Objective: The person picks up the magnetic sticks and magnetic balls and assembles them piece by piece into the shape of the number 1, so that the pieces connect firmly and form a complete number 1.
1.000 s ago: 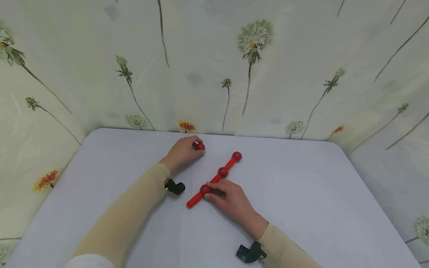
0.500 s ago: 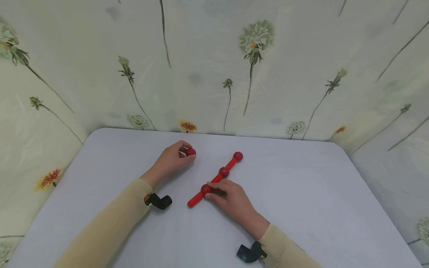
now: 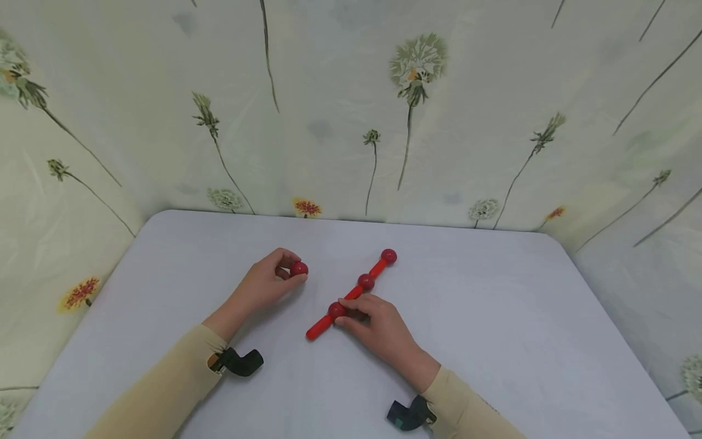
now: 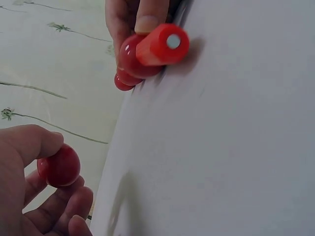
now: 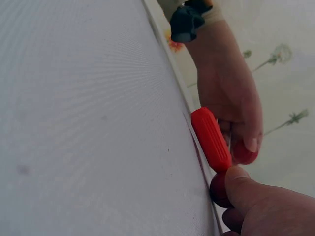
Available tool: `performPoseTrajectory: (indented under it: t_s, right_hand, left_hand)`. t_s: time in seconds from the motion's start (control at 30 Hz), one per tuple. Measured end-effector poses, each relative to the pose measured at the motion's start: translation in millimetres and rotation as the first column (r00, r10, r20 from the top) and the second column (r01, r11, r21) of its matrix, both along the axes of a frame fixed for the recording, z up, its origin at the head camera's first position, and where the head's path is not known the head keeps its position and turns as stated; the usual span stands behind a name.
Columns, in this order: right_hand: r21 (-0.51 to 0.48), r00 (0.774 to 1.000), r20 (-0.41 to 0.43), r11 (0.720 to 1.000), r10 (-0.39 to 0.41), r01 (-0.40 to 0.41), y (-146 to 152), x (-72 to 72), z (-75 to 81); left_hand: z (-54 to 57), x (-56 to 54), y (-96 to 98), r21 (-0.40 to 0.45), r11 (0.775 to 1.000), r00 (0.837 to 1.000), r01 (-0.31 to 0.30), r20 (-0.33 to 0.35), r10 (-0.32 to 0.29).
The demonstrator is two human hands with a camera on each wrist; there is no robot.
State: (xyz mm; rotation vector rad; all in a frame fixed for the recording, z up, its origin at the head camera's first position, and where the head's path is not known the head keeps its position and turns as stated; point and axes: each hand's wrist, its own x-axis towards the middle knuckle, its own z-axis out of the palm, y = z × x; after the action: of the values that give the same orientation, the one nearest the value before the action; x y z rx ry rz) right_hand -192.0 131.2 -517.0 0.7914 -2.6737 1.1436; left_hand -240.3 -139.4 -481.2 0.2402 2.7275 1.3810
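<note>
Above the table's left half, my left hand (image 3: 263,283) pinches a loose red ball (image 3: 298,269) between thumb and fingers. In the left wrist view that ball (image 4: 61,165) is smooth and glossy. A diagonal chain of red balls and orange-red rods lies right of it. My right hand (image 3: 381,329) grips the chain's nearest ball (image 3: 337,310), fingertips partly covering it. From that ball a ridged rod (image 3: 319,327) points toward me, its free end showing a silver disc (image 4: 173,41). Farther along are the middle ball (image 3: 366,281) and the far ball (image 3: 389,256), joined by rods.
A white-covered table (image 3: 493,317) with rounded far corners bears everything. Behind and beside it hangs a pale curtain (image 3: 329,91) printed with dandelions. Black wrist cameras (image 3: 241,363) stick out from both sleeves, low over the table.
My left hand has drawn back toward me and leftward with the red ball, away from the table's far edge. The right hand and the chain have stayed in place.
</note>
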Motion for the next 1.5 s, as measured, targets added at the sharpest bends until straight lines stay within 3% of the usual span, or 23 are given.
performPoseTrajectory:
  t_s: [0.3,0.7,1.1,1.5]
  right_hand:
    - [0.004,1.0,-0.025,1.0,0.002,-0.002,-0.5,0.9,-0.6]
    - [0.003,1.0,0.017,1.0,-0.016,0.016,-1.8,1.6,2.9]
    - [-0.003,1.0,0.001,1.0,0.0,0.0,-2.6,2.9,3.6]
    - [0.031,1.0,0.009,0.999,-0.012,0.012,-1.5,1.6,5.3]
  left_hand:
    - [-8.4,29.3,-10.8,0.031,0.999,1.0,-0.009,0.005,0.009]
    - [-15.5,55.6,-17.1,0.062,0.998,1.0,-0.021,0.0,0.021]
    - [-26.4,60.1,-22.9,0.098,0.995,0.997,-0.029,-0.073,0.036]
    - [-25.8,62.7,-20.4,0.046,0.999,0.994,-0.029,-0.102,0.034]
